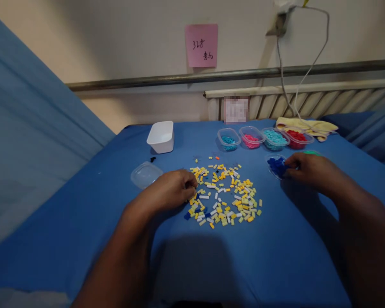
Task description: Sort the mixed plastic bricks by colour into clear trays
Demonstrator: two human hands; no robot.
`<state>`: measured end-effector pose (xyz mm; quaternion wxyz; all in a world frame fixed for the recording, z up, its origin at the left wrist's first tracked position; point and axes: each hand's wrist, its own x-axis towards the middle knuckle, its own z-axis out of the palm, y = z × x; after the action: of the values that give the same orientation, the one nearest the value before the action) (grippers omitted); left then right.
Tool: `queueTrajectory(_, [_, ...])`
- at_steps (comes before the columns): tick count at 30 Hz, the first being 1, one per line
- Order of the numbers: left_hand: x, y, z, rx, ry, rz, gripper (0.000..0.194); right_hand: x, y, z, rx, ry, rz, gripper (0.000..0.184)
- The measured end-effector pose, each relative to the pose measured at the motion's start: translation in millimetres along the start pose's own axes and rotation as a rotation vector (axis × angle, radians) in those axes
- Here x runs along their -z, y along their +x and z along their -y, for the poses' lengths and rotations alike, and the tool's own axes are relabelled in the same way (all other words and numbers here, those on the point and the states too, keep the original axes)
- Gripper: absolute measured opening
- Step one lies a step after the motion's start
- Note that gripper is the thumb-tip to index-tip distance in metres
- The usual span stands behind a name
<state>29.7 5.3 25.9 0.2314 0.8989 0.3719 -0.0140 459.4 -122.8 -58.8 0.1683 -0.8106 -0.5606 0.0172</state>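
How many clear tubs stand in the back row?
4, left to right: teal-filled tub, pink-filled tub, turquoise-filled tub, red-filled tub. The right hand mostly hides something green, nearer.

The left hand (178, 187) is curling over the left edge of scattered yellow-and-white bricks (220, 189). Farther right, the right hand (303, 169) is hovering at dark-blue bricks (276, 166).

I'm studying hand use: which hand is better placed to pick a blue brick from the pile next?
Likely the left hand: it's at the pile, near blue bricks; the right hand is at the blue-filled dish.
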Motion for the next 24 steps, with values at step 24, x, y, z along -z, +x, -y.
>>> queueTrajectory(24, [-20.4, -1, -26, -0.014, 0.286, 0.027, 0.022, -28, -87, 208, 0.877, 0.274, 0.261, 0.017])
